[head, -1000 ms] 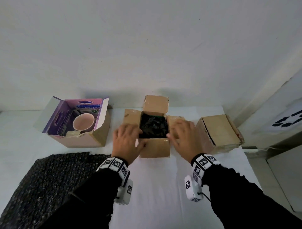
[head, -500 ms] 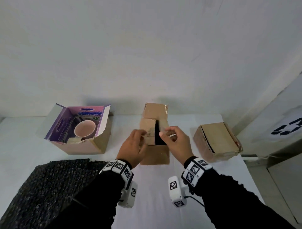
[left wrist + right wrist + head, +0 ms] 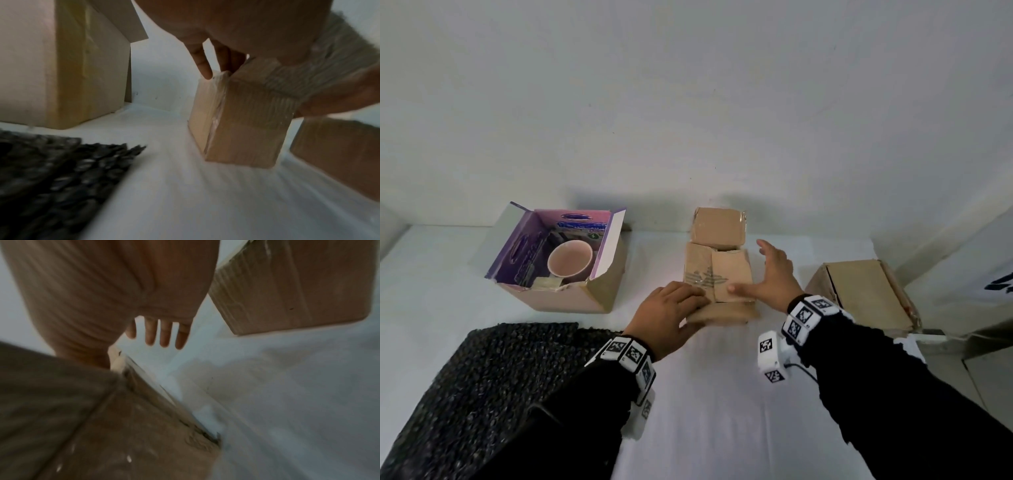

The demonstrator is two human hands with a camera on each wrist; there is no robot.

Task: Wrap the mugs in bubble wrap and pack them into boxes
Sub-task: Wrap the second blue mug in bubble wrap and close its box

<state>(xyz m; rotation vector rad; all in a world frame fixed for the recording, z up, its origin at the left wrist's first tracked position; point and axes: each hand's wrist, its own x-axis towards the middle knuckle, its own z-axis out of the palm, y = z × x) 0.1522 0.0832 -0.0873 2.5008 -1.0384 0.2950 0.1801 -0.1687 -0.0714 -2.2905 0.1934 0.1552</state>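
Middle box point(image 3: 717, 274) has both side flaps folded in and the far flap up. Left hand point(image 3: 671, 315) lies on its near left corner, fingers flattish on the flap, thumb on the near face. Right hand point(image 3: 774, 277) is wide open, just the thumb pressing the right flap. Neither one actually grips anything. The cardboard looks light and springy, so I'd pin the flaps by the seam. Pink mug point(image 3: 570, 263) sits bare in the open box point(image 3: 606, 291) far left. It's breakable and probably slick, so hold it round the body. Bubble wrap point(image 3: 493, 377) lies near left.

Middle box point(image 3: 717, 274) sits between the mug point(image 3: 570, 263) box point(image 3: 558, 260) left and another box point(image 3: 866, 294) right; bubble wrap point(image 3: 482, 387) near-left.
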